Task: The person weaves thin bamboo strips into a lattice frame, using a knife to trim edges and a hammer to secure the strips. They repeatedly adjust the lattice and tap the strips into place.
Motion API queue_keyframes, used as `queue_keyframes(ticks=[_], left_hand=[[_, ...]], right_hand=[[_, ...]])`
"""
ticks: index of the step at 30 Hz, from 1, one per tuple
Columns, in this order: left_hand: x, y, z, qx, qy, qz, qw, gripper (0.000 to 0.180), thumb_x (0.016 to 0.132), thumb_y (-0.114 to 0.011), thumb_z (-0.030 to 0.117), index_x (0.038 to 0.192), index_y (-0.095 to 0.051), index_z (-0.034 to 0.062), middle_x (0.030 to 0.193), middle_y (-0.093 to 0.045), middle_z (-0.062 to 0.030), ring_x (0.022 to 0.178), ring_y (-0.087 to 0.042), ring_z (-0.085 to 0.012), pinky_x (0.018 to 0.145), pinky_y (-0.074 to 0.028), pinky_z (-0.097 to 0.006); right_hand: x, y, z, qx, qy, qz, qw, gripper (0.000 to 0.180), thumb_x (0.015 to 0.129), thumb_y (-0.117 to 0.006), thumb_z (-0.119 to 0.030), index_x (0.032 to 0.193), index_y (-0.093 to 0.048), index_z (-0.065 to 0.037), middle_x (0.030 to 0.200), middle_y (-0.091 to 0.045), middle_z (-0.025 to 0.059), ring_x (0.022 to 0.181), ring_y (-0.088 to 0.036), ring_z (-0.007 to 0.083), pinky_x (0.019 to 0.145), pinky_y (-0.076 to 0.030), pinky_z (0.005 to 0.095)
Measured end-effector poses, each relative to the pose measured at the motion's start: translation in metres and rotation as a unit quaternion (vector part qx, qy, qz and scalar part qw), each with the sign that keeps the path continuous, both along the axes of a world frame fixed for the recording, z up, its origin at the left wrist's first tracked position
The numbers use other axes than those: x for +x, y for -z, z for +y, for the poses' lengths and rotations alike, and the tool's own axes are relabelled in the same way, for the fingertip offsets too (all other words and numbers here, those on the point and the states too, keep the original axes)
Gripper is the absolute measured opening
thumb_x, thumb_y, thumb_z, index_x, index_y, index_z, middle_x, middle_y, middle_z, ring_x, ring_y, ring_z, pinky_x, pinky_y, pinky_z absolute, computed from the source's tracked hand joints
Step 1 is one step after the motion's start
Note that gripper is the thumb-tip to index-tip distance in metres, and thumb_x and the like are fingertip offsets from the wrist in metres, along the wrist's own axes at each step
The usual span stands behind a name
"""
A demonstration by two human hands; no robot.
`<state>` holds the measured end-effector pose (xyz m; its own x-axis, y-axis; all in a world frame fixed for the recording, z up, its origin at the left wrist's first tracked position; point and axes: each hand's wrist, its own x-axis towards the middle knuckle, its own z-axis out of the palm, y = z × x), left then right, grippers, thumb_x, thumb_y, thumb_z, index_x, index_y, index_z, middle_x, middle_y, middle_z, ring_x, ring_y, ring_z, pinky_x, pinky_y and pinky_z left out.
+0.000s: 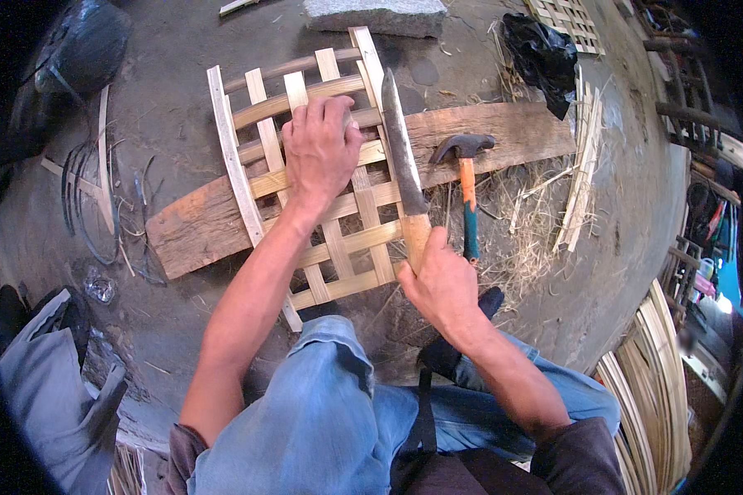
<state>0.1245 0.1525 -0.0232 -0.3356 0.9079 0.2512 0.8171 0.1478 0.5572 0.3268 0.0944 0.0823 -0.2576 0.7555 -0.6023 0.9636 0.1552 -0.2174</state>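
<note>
L hand (320, 148) is pressing flat, fingers spread and curled a bit, on the upper middle of the bamboo lattice (305, 177), pinning it, not gripping anything. R hand (442, 280) is closing round the pale wooden handle of a long knife (403, 157), blade pointing to 12 o'clock and lying along the lattice's R edge, edge against or just beside the outermost upright strip; can't tell if it's cutting in. The lattice is lying across a weathered plank (504, 136) on the dirt floor, directly at 12 o'clock from the person's knees (330, 388). Weave looks mostly done, approx.: several uprights crossing several horizontals w/ regular square gaps, all interlaced. What seems left is finishing: strip ends at the top and R are sticking out uneven, so trimming or tightening the R edge is prob. the step in hand. At 3 o'clock of the knife a hammer (466, 194) w/ orange-and-teal handle is resting on the plank, untouched. Loose shavings (524, 227) are lying beyond it, spare bamboo strips (582, 173) further out at 2 o'clock, and a bundle of split strips (656, 388) at 4 o'clock.
</note>
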Motion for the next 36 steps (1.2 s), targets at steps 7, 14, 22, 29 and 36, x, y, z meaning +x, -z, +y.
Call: queue_keyframes(ticks=[7,14,22,29,36], left_hand=[[0.000,0.002,0.001,0.031,-0.008,-0.042,0.999,0.031,0.087,-0.056,0.010,0.119,-0.058,0.0079,0.105,-0.061,-0.0119,0.100,-0.060,-0.0305,0.089,-0.045,-0.046],[-0.004,0.011,-0.002,0.094,-0.012,-0.103,0.990,0.045,0.084,-0.053,0.016,0.127,-0.047,0.0047,0.106,-0.053,-0.0130,0.099,-0.055,-0.0289,0.088,-0.044,-0.046],[-0.005,0.018,-0.005,0.167,-0.045,-0.164,0.971,0.050,0.083,-0.052,0.019,0.129,-0.043,0.0014,0.106,-0.051,-0.0151,0.097,-0.052,-0.0289,0.090,-0.044,-0.044],[-0.005,0.016,-0.005,0.194,-0.061,-0.210,0.956,0.053,0.087,-0.046,0.029,0.129,-0.043,-0.0026,0.111,-0.048,-0.0155,0.101,-0.050,-0.0262,0.094,-0.042,-0.041],[-0.004,0.017,-0.004,0.207,-0.043,-0.178,0.961,0.046,0.083,-0.050,0.026,0.120,-0.044,-0.0002,0.107,-0.047,-0.0163,0.095,-0.048,-0.0284,0.089,-0.042,-0.043]], right_hand=[[0.000,-0.001,0.003,-0.047,0.016,0.055,0.997,0.053,0.089,-0.069,-0.030,0.108,-0.039,0.009,0.078,-0.066,0.0306,0.074,-0.069,0.0482,0.066,-0.057,0.0542],[-0.002,-0.012,0.007,-0.019,-0.006,0.064,0.998,0.050,0.088,-0.069,-0.028,0.105,-0.040,0.008,0.076,-0.066,0.0295,0.073,-0.069,0.0470,0.065,-0.057,0.0533],[0.001,-0.006,0.008,-0.049,0.007,0.060,0.997,0.050,0.088,-0.069,-0.029,0.105,-0.040,0.008,0.078,-0.067,0.0299,0.075,-0.068,0.0493,0.067,-0.058,0.0529],[0.011,0.013,0.009,-0.122,0.111,0.181,0.970,0.057,0.086,-0.069,-0.032,0.115,-0.043,0.010,0.098,-0.066,0.0368,0.097,-0.066,0.0514,0.086,-0.052,0.0544],[0.012,0.011,0.023,-0.173,0.235,0.345,0.892,0.056,0.085,-0.069,-0.031,0.116,-0.047,0.011,0.104,-0.066,0.0351,0.098,-0.067,0.0485,0.088,-0.051,0.0538]])
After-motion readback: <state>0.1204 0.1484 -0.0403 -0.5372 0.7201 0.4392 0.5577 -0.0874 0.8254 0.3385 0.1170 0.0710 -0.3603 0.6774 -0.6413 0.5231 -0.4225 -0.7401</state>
